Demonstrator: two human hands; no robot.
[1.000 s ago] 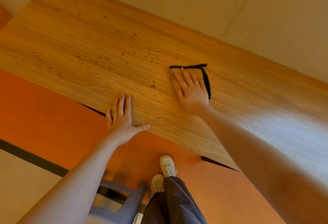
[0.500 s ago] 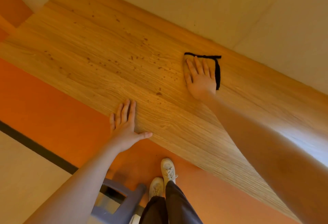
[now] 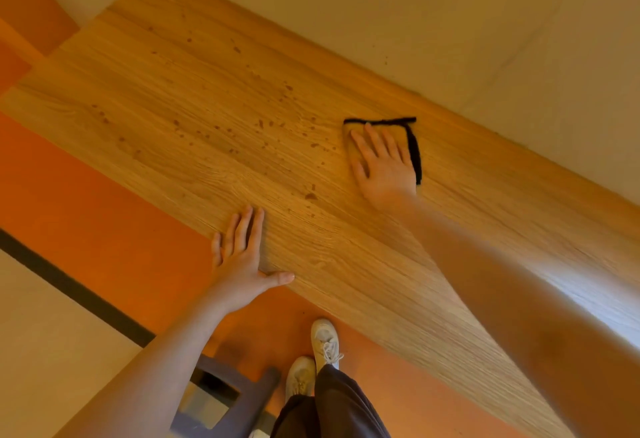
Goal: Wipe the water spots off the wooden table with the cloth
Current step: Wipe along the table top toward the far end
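Observation:
A long wooden table [image 3: 173,98] runs diagonally across the view, with several dark water spots [image 3: 270,124] scattered over its middle and left part. A folded tan cloth with a black border [image 3: 414,146] lies flat on the table near the far edge. My right hand [image 3: 382,163] presses on it with straight, spread fingers and covers most of it. At the near edge, my left hand [image 3: 242,257] rests flat on the wood, fingers straight, thumb out to the right.
A pale wall [image 3: 450,21] borders the table's far edge. Below the near edge lies an orange floor [image 3: 104,222], where my two white shoes [image 3: 323,344] stand. A dark chair frame [image 3: 242,399] stands at the bottom, left of my legs.
My right hand slid the cloth away toward the far edge, then back a little toward the spots. My left hand stayed at the near edge.

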